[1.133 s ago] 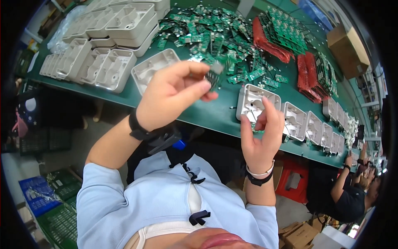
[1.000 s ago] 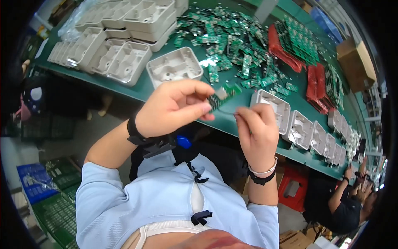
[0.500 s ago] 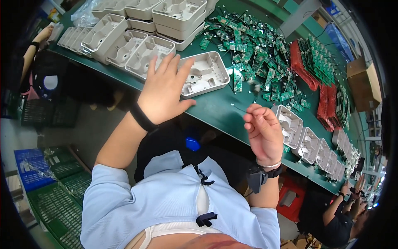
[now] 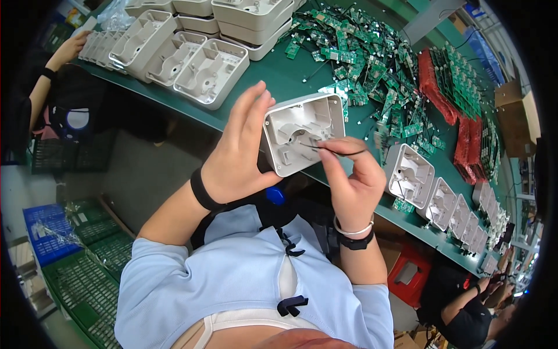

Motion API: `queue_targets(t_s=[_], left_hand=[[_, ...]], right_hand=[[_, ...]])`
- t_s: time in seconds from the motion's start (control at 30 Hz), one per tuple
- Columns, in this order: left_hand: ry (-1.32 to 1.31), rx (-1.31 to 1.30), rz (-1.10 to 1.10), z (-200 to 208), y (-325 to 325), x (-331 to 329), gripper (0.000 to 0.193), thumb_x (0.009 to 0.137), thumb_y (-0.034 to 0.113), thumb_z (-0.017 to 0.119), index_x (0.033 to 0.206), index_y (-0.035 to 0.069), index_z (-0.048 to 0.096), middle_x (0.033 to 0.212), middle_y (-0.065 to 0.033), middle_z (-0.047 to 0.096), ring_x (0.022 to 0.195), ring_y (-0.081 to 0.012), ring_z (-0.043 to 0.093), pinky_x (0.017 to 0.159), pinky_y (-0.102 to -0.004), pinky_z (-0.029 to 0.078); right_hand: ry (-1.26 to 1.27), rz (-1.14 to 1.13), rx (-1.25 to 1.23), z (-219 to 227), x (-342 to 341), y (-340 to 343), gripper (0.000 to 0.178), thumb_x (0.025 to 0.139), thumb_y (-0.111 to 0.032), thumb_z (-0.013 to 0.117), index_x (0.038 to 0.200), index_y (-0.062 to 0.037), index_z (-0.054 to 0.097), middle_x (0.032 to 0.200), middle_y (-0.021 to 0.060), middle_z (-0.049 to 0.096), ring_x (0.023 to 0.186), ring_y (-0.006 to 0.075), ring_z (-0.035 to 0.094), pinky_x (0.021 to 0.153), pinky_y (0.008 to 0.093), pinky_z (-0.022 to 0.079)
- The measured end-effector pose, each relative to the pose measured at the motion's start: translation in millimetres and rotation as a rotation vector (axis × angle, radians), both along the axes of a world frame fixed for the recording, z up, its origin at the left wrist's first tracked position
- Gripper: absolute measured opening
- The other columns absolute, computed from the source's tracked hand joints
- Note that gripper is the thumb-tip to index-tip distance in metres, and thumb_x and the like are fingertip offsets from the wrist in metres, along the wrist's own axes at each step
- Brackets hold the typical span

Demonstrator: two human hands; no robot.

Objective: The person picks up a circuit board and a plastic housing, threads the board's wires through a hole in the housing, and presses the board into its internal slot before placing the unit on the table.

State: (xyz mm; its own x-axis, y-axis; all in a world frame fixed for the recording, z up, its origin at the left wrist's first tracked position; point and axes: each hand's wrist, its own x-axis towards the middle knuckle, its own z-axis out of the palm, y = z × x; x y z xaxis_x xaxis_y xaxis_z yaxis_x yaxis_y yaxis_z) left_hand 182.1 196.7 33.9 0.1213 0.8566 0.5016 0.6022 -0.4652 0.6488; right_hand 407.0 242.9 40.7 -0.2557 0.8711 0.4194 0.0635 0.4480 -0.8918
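A light grey plastic housing [image 4: 336,116] is raised and tilted at the table's front edge, its open side turned up toward me. My left hand [image 4: 232,151] grips it from the left, fingers along the far side and thumb under the near corner. Between thumb and fingertips, my right hand [image 4: 357,189] pinches a thin black cable [image 4: 351,153] over the housing's open side. One end of the cable points into the housing; whether it touches the inside I cannot tell. Moulded posts and a round recess show within the housing.
A heap of green circuit boards [image 4: 372,70] lies beyond my hands. Stacked grey housings [image 4: 256,23] stand at the back left, and a row of housings [image 4: 411,174] runs down the right edge. Red sheets with boards [image 4: 436,87] stand far right. Other people work at both ends.
My left hand has taken hold of the housing, lifting it off the table and tilting it. My right hand has moved left, bringing the cable over the housing.
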Motion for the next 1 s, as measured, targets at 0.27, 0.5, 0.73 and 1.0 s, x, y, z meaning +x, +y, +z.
queue_targets(t_s=[0.27, 0.5, 0.73, 1.0], left_hand=[[0.074, -0.005, 0.025, 7.4, -3.7, 4.6, 0.114, 0.063, 0.013, 0.098, 0.157, -0.001, 0.035, 0.163, -0.0286, 0.031, 0.144, -0.0476, 0.046, 0.118, -0.0487, 0.043], [0.052, -0.002, 0.013, 7.2, -3.7, 6.6, 0.113, 0.065, 0.013, 0.097, 0.158, 0.002, 0.034, 0.162, -0.0273, 0.034, 0.143, -0.0476, 0.047, 0.118, -0.048, 0.043], [-0.004, -0.03, -0.049, 5.1, -5.9, 8.8, 0.111, 0.066, 0.009, 0.094, 0.16, 0.004, 0.033, 0.16, -0.0248, 0.037, 0.142, -0.0462, 0.047, 0.116, -0.0478, 0.045], [-0.018, -0.011, -0.034, 2.5, -8.9, 16.7, 0.112, 0.066, 0.003, 0.088, 0.161, 0.006, 0.029, 0.158, -0.0244, 0.037, 0.142, -0.0459, 0.047, 0.114, -0.0468, 0.047]], right_hand=[[-0.151, -0.005, 0.052, -0.7, -9.3, -3.7, 0.012, 0.088, 0.008, 0.077, 0.099, 0.0038, 0.076, 0.101, 0.0119, 0.079, 0.09, 0.0184, 0.073, 0.083, 0.0285, 0.055], [-0.132, -0.016, 0.008, -1.0, -7.1, -4.3, 0.012, 0.088, 0.008, 0.077, 0.099, 0.0035, 0.076, 0.101, 0.0107, 0.079, 0.091, 0.0167, 0.072, 0.083, 0.0273, 0.055], [-0.076, -0.032, -0.038, -4.1, -8.3, -5.6, 0.014, 0.087, 0.008, 0.076, 0.1, 0.0037, 0.075, 0.102, 0.0109, 0.079, 0.09, 0.0158, 0.072, 0.082, 0.0271, 0.055], [-0.141, -0.061, 0.206, -11.5, -15.2, -6.3, 0.014, 0.084, 0.008, 0.077, 0.096, 0.0016, 0.074, 0.096, 0.0099, 0.078, 0.078, 0.0168, 0.071, 0.073, 0.0282, 0.056]])
